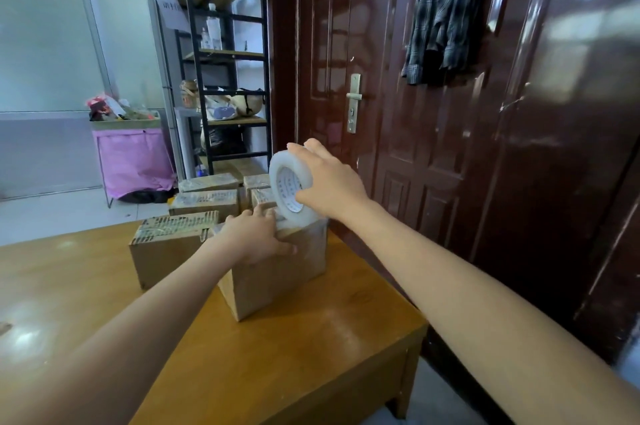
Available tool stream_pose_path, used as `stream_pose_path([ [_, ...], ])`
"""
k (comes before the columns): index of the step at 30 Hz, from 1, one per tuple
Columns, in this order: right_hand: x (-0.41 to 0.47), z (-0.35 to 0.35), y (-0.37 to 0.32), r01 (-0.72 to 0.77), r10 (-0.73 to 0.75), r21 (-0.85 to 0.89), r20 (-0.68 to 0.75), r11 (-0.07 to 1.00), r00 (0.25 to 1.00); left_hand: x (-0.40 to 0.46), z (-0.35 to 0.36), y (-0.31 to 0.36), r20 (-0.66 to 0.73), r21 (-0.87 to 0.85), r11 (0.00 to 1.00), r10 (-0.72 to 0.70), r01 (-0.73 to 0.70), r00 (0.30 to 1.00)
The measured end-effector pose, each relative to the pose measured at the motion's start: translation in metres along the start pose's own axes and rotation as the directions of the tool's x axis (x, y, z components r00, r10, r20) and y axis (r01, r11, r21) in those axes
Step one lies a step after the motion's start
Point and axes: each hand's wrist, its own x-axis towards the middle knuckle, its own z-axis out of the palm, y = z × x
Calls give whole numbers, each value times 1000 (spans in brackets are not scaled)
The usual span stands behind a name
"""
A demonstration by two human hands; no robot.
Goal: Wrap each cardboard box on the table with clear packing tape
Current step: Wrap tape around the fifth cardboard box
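Head view, taping of one box under way. I steady a plain brown cardboard box [277, 272] that stands upright near the far right corner of the glossy orange-brown wooden counter [311, 355]. My left hand [258, 237] lies over its top near edge, fingers curled down onto the upper face and thumb against the near side, pressing what I take to be the free end of the tape. My right hand [329, 185] grips a wide roll of clear packing tape [289, 191] with a white core, fingers arched over the rim and thumb at the core; the roll stands on edge, touching the far top edge of the box.

I judge the step to be laying a band across the top. The next move calls for drawing the roll away and down the far side while the left hand keeps the end pinned, so that the band stays flat and does not wrinkle.

Just left of this box stands a second brown cardboard box [166, 251] whose top already shines with tape. Behind both, past the counter's far edge, is a cluster of taped brown boxes [207, 196]; what they rest on is hidden.

Writing: rows of small dark print run round the white core, too small for me to read. A white paper sign [169, 11] on the black metal shelf rack [225, 54] carries characters that are blurred. No brand is legible.
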Motion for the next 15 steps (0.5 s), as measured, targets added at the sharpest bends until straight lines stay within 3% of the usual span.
stream_pose_path([
  [3, -24, -29, 12, -23, 25, -76, 24, 997, 999, 0, -3, 0, 7, 22, 1000, 3, -3, 1000],
  [5, -56, -39, 23, -10, 27, -76, 235, 997, 972, 4, -4, -4, 19, -26, 1000, 5, -4, 1000],
  [7, -92, -40, 27, 32, 57, -160, 521, 987, 852, 5, -5, -5, 27, -54, 998, 20, -19, 999],
  [8, -107, -40, 29, 47, 85, -207, 585, 977, 806, 5, -6, -5, 25, -51, 998, 28, -27, 999],
  [11, -128, -46, 32, -9, 115, -205, 514, 979, 850, 2, -9, -2, 15, -58, 998, 35, -34, 999],
  [15, -156, -41, 32, -146, 163, -78, 294, 986, 942, -2, -19, 1, 24, -167, 984, 70, -65, 997],
])
